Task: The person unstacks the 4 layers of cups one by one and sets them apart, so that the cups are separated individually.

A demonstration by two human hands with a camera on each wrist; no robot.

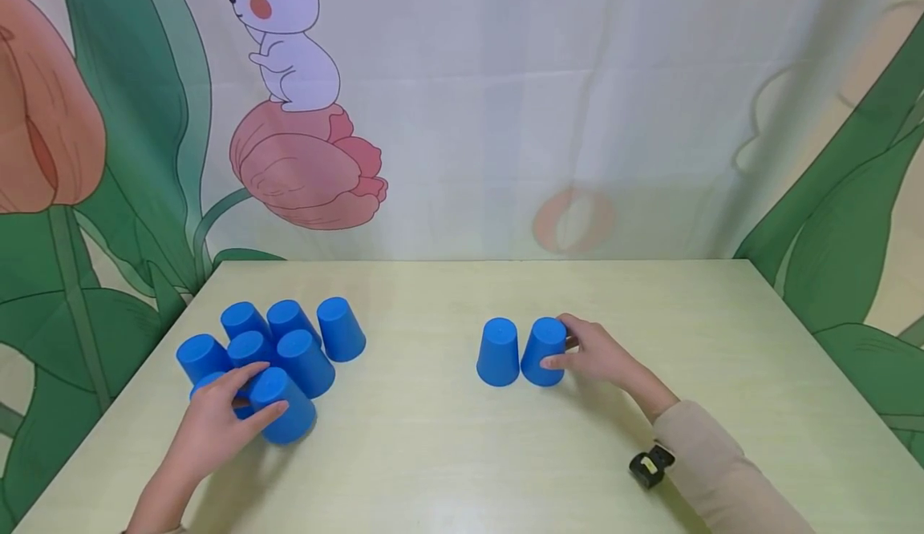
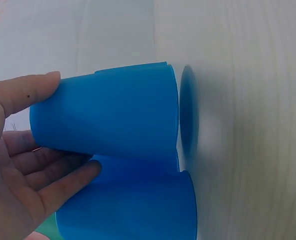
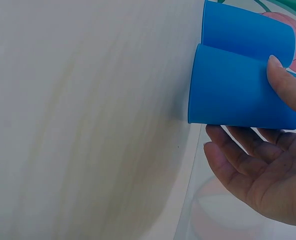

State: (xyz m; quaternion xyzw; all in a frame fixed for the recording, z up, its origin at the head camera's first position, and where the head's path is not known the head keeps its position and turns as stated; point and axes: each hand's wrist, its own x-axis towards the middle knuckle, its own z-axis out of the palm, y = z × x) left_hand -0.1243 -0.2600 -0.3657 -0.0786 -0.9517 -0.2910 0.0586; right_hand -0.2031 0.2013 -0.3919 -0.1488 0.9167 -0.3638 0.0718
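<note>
At the left, my left hand [image 1: 220, 424] grips the nearest upside-down blue cup [image 1: 289, 410], thumb on one side and fingers on the other. In the left wrist view a narrow gap with a dark shadow shows between this cup's rim [image 2: 174, 115] and the table. Several more upside-down blue cups [image 1: 306, 364] stand close behind it, one partly hidden by the hand. Toward the right, my right hand [image 1: 595, 351] holds another upside-down blue cup [image 1: 541, 353] between thumb and fingers. Just left of that one stands a matching cup [image 1: 498, 353].
The pale wooden table [image 1: 426, 454] ends at a curtain [image 1: 462, 117] printed with flowers and a white animal. A small black device [image 1: 651, 466] is by the right sleeve [image 1: 715, 454]. One blue cup [image 1: 341, 329] stands at the right end of the back row.
</note>
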